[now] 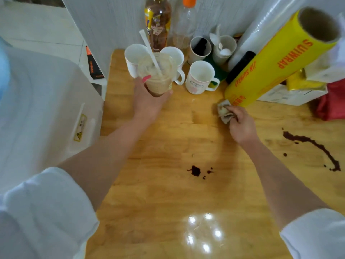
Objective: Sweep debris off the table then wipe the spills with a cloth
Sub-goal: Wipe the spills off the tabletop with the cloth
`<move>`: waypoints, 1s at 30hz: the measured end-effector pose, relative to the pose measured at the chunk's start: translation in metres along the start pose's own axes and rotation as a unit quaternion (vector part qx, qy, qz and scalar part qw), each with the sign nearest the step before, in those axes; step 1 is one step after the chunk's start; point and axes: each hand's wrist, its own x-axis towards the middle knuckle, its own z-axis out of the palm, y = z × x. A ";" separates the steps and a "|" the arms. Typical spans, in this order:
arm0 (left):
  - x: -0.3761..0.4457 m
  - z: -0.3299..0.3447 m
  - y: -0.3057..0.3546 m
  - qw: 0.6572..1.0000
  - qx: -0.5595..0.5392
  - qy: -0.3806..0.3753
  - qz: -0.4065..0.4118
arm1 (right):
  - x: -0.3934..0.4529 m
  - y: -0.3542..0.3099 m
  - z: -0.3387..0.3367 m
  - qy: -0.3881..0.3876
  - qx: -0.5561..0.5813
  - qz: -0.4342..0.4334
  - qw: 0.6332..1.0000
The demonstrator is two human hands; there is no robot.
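Observation:
My left hand (147, 103) grips a clear plastic cup (157, 75) with a lid, a white straw and brown dregs, held just above the wooden table (168, 202) near its back left. My right hand (240, 126) holds a crumpled, stained cloth (224, 111) pressed on the table beside the end of a yellow wrap roll. A small dark spill (196, 170) with a few droplets lies in the middle of the table. A longer dark streak of spill (315, 146) runs along the right side.
White mugs (199, 77) and paper cups (200, 47) crowd the back edge, with two bottles (158, 23) behind them against the wall. A big yellow cling-wrap roll (276, 58) leans over a white box (283, 94) at right. A white appliance (46, 101) stands left of the table.

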 end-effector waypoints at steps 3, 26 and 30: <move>0.001 0.019 0.005 1.000 0.012 0.002 0.011 | 0.000 0.001 0.009 0.026 0.010 0.018 0.999; -0.103 -0.097 -0.073 0.957 0.253 -0.043 0.134 | 0.025 -0.229 0.166 -0.164 -0.080 -0.209 0.961; -0.089 -0.110 -0.082 0.922 0.339 -0.093 0.162 | 0.029 -0.243 0.168 -0.190 -0.054 -0.232 0.953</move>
